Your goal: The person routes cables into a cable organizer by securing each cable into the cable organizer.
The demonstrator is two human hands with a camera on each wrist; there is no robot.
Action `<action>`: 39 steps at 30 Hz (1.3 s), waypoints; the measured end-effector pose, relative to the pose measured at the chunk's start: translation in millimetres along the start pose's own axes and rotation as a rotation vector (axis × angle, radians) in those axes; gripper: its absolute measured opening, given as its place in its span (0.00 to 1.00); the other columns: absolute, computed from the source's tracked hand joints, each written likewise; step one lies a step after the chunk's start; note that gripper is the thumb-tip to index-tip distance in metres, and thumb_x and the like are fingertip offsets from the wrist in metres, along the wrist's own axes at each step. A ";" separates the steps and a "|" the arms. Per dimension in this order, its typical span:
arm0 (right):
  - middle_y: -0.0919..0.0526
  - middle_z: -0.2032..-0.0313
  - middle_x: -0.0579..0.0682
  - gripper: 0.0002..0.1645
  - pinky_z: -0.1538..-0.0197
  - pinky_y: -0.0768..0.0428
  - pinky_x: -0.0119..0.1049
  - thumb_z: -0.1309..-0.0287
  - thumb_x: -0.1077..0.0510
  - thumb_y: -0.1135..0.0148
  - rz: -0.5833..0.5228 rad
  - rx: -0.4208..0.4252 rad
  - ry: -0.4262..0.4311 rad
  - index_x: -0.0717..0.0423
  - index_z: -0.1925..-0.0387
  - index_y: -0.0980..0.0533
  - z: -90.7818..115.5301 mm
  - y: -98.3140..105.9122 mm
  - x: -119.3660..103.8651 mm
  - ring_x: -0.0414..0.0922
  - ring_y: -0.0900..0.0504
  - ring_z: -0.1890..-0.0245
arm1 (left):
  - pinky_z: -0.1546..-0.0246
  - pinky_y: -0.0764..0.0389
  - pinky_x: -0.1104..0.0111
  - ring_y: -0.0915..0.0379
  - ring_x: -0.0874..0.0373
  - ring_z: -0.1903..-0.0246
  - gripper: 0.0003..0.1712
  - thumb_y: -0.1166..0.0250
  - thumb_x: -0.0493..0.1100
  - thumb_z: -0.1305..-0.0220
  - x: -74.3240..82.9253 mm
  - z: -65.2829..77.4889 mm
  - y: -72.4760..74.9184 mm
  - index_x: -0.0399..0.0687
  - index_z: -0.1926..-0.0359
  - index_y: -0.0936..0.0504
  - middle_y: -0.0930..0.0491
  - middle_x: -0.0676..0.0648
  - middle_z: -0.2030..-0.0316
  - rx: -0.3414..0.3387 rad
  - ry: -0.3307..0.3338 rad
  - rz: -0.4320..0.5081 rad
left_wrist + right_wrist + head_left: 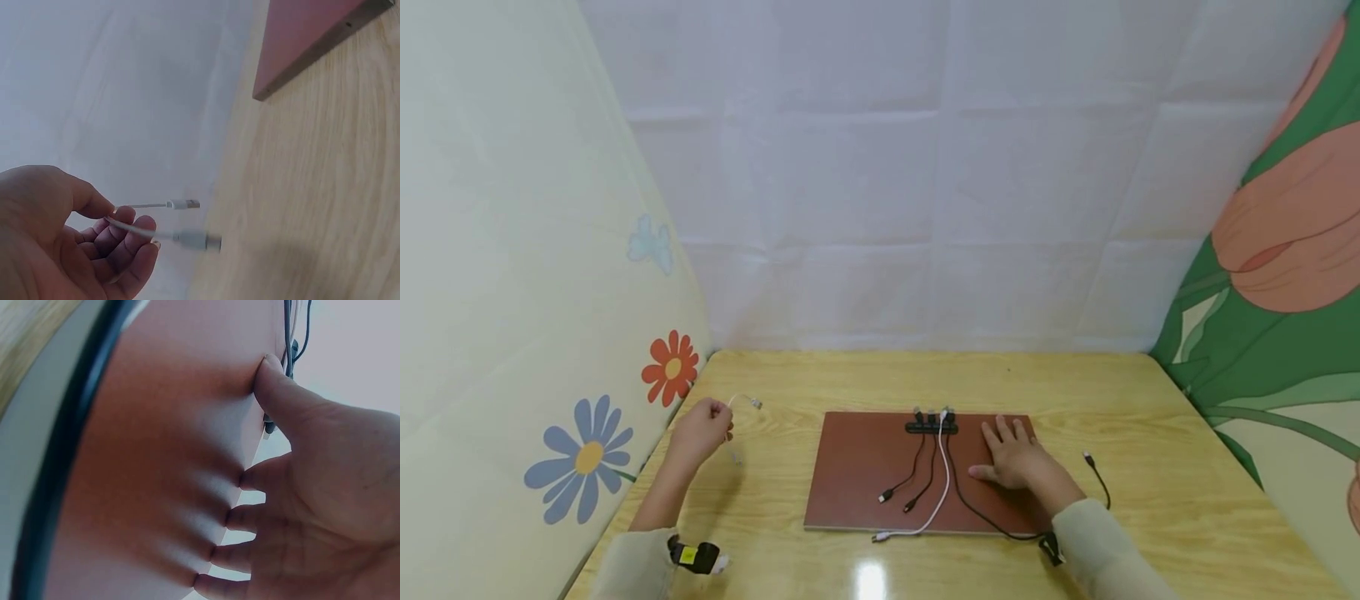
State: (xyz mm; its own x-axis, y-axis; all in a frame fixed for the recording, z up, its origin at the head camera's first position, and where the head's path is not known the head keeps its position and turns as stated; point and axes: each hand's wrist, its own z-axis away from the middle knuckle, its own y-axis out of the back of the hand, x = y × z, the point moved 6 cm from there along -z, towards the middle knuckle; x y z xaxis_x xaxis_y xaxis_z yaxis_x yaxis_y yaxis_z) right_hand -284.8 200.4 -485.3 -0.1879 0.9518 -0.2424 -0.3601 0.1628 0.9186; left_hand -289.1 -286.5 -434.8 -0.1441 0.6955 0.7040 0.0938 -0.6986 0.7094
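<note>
My left hand (700,429) is raised over the left side of the table and pinches a short white USB cable (199,240) between thumb and fingers. Both of its plug ends stick out past the fingertips in the left wrist view. Spread flat, my right hand (1017,460) rests on the right part of a reddish-brown board (850,467). A black cable holder (917,428) sits near the board's far edge, with a white cable (943,487) and several black cables (931,475) in its slots. Their lower ends lie toward the board's near edge.
The light wood-grain table (760,500) carries the board. One black cable's plug (1088,458) lies right of the board, partly hidden by the right forearm. A white cloth (850,208) hangs behind, and flower-print cloths stand at both sides.
</note>
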 end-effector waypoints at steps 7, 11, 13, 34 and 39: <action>0.54 0.25 0.76 0.53 0.31 0.50 0.73 0.32 0.35 0.43 -0.006 0.006 0.001 0.68 0.24 0.46 -0.1 0.8 -0.2 0.77 0.58 0.27 | 0.68 0.21 0.61 0.16 0.45 0.62 0.16 0.50 0.45 0.24 20.5 6.6 -2.6 0.33 0.51 0.27 0.18 0.43 0.66 0.002 -0.020 0.027; 0.55 0.25 0.75 0.52 0.32 0.50 0.74 0.32 0.35 0.42 -0.017 0.004 -0.004 0.68 0.24 0.46 1.1 0.7 -0.5 0.77 0.58 0.27 | 0.67 0.19 0.61 0.16 0.44 0.62 0.14 0.48 0.43 0.22 27.1 12.3 -7.0 0.33 0.51 0.27 0.18 0.41 0.65 0.000 -0.036 0.045; 0.54 0.25 0.75 0.52 0.32 0.50 0.74 0.32 0.36 0.42 -0.014 0.004 -0.004 0.68 0.24 0.46 1.4 0.0 -0.5 0.77 0.58 0.27 | 0.67 0.19 0.62 0.17 0.45 0.63 0.13 0.48 0.42 0.22 29.9 15.2 -10.0 0.33 0.51 0.27 0.18 0.40 0.64 -0.001 -0.046 0.056; 0.54 0.25 0.76 0.52 0.31 0.51 0.74 0.32 0.36 0.41 -0.018 0.022 0.010 0.69 0.24 0.46 4.5 2.3 -0.4 0.78 0.57 0.27 | 0.68 0.20 0.66 0.18 0.57 0.68 0.09 0.45 0.39 0.23 71.5 25.7 -35.8 0.36 0.55 0.25 0.17 0.40 0.64 0.007 -0.151 0.140; 0.54 0.25 0.76 0.52 0.31 0.51 0.73 0.31 0.36 0.42 -0.011 0.013 0.009 0.69 0.24 0.46 3.0 1.0 -1.0 0.78 0.57 0.27 | 0.71 0.22 0.66 0.19 0.58 0.69 0.09 0.45 0.41 0.23 78.6 27.8 -40.9 0.38 0.55 0.24 0.17 0.44 0.66 0.001 -0.162 0.133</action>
State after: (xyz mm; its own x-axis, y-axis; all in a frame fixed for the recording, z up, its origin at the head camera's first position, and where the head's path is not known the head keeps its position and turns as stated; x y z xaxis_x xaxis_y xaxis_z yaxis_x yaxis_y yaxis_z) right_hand -282.2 200.5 -483.3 -0.1926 0.9474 -0.2556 -0.3500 0.1770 0.9199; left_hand -276.9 -198.6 -407.5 0.0301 0.6151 0.7878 0.1029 -0.7859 0.6097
